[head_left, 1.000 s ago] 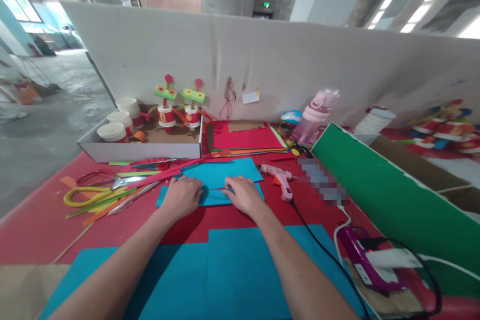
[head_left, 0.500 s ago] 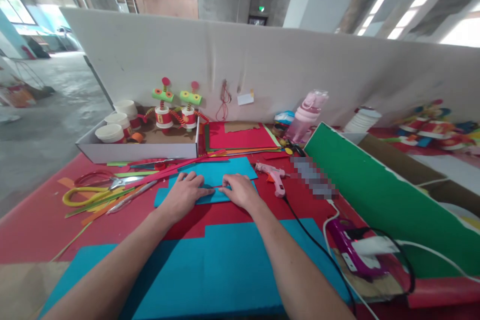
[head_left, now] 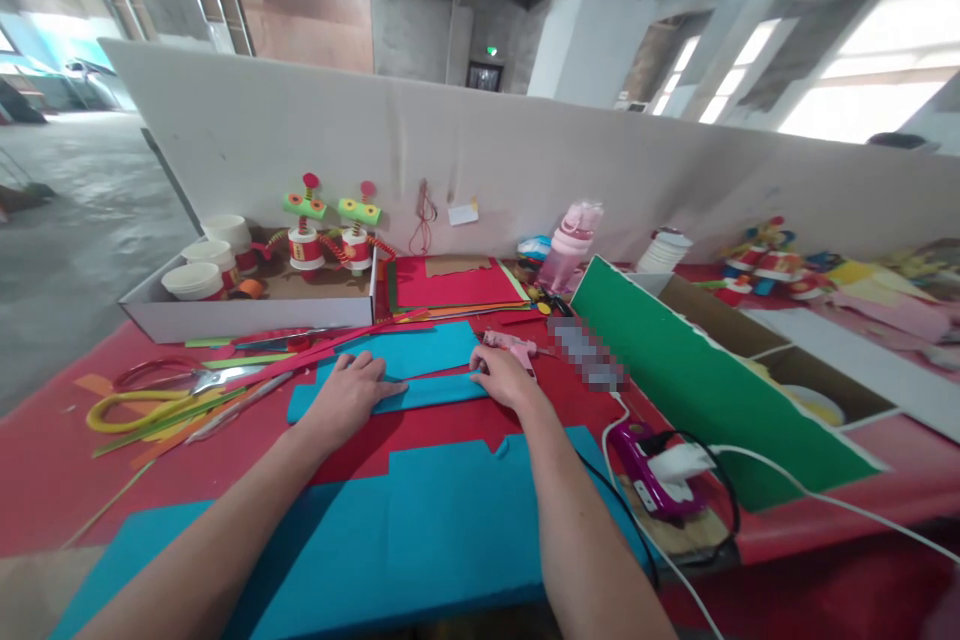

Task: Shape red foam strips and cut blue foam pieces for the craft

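Note:
A folded strip of blue paper lies across the red tabletop, with a flat blue sheet just behind it. My left hand rests on the strip's left part, fingers outstretched and pressing down. At the strip's right end, my right hand has its thumb and curled fingers together on the paper edge. Partly hidden behind that hand is a pink hot glue gun. Under my forearms spreads a larger blue sheet.
Scissors and paper strips lie at left. A white box holds cups and two paper-cup figures. Coloured sheets, a pink bottle, a green-sided box and a purple power strip with cables stand around.
My right hand has slid right along the blue strip to its end, away from my left hand, which stays pressed on the paper. The view has turned slightly right.

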A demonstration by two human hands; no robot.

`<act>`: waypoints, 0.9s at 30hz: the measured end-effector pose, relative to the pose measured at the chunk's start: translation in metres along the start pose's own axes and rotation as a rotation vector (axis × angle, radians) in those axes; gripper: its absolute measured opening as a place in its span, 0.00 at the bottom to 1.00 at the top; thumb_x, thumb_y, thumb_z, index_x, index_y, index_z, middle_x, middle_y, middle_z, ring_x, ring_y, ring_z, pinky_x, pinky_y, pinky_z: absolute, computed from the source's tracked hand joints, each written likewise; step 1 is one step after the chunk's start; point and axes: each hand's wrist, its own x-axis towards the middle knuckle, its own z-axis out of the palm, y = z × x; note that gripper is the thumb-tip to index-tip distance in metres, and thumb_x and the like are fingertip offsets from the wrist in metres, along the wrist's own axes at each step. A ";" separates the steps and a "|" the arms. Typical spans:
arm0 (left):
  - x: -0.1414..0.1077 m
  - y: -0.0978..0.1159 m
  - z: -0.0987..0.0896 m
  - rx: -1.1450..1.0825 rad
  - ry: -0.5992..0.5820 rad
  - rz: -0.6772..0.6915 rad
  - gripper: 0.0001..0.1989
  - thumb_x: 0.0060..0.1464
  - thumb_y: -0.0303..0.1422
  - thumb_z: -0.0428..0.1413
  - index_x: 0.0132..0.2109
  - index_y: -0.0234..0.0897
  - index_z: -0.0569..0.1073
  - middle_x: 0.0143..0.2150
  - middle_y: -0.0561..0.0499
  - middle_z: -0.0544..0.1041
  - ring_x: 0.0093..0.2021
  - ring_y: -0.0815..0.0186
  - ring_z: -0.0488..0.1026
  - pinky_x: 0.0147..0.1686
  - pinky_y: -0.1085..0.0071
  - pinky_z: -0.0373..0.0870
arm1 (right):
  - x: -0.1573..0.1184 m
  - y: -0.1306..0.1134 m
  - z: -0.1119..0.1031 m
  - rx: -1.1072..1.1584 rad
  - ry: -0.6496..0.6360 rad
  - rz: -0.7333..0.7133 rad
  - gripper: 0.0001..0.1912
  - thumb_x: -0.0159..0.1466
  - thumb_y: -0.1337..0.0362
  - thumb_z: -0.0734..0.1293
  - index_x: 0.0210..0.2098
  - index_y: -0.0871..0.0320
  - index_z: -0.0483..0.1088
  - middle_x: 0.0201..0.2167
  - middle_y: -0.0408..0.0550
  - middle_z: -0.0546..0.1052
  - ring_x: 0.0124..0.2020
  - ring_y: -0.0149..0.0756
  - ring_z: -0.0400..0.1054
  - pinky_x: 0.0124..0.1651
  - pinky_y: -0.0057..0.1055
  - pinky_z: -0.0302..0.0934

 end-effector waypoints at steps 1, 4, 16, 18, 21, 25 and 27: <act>0.000 0.000 0.000 0.001 0.004 -0.001 0.19 0.64 0.31 0.43 0.53 0.52 0.74 0.37 0.45 0.69 0.42 0.59 0.62 0.42 0.62 0.52 | 0.000 0.001 0.000 0.007 -0.001 -0.004 0.06 0.57 0.71 0.70 0.32 0.57 0.69 0.27 0.41 0.74 0.31 0.31 0.67 0.32 0.25 0.52; -0.001 0.001 0.000 -0.012 0.023 -0.005 0.19 0.64 0.31 0.43 0.52 0.51 0.75 0.36 0.44 0.69 0.41 0.59 0.62 0.43 0.62 0.52 | -0.001 0.000 0.000 0.016 -0.003 -0.010 0.06 0.56 0.71 0.70 0.29 0.58 0.68 0.26 0.41 0.74 0.31 0.31 0.67 0.32 0.26 0.53; -0.001 -0.001 0.003 0.011 0.016 0.003 0.21 0.63 0.27 0.43 0.54 0.52 0.73 0.36 0.45 0.69 0.41 0.58 0.62 0.42 0.62 0.52 | -0.004 -0.003 -0.012 -0.027 -0.017 -0.084 0.07 0.55 0.73 0.70 0.25 0.58 0.70 0.26 0.42 0.75 0.32 0.32 0.68 0.33 0.26 0.53; -0.001 0.000 0.002 0.016 0.002 0.005 0.21 0.63 0.27 0.43 0.55 0.52 0.73 0.36 0.45 0.69 0.42 0.58 0.63 0.42 0.61 0.52 | -0.004 -0.002 -0.012 0.020 -0.023 -0.063 0.06 0.55 0.73 0.70 0.26 0.58 0.69 0.26 0.42 0.75 0.32 0.32 0.68 0.33 0.25 0.54; 0.000 -0.001 0.002 0.022 -0.011 0.005 0.21 0.62 0.27 0.43 0.55 0.52 0.73 0.37 0.45 0.69 0.41 0.58 0.63 0.42 0.61 0.52 | -0.002 0.001 -0.009 0.080 -0.021 -0.025 0.05 0.56 0.72 0.69 0.27 0.58 0.69 0.26 0.42 0.74 0.31 0.32 0.68 0.32 0.25 0.55; 0.000 -0.001 0.004 0.000 0.003 0.006 0.21 0.62 0.27 0.43 0.55 0.51 0.72 0.37 0.45 0.70 0.42 0.58 0.63 0.42 0.61 0.53 | 0.001 0.001 -0.004 0.049 0.007 0.028 0.05 0.58 0.71 0.67 0.27 0.58 0.68 0.27 0.43 0.74 0.32 0.32 0.68 0.33 0.26 0.53; 0.000 -0.001 0.006 -0.011 0.013 0.006 0.21 0.62 0.27 0.43 0.55 0.51 0.73 0.37 0.45 0.70 0.42 0.58 0.63 0.42 0.61 0.53 | 0.001 -0.001 -0.003 0.005 0.000 0.053 0.04 0.59 0.71 0.67 0.28 0.58 0.68 0.27 0.43 0.74 0.32 0.32 0.67 0.33 0.26 0.52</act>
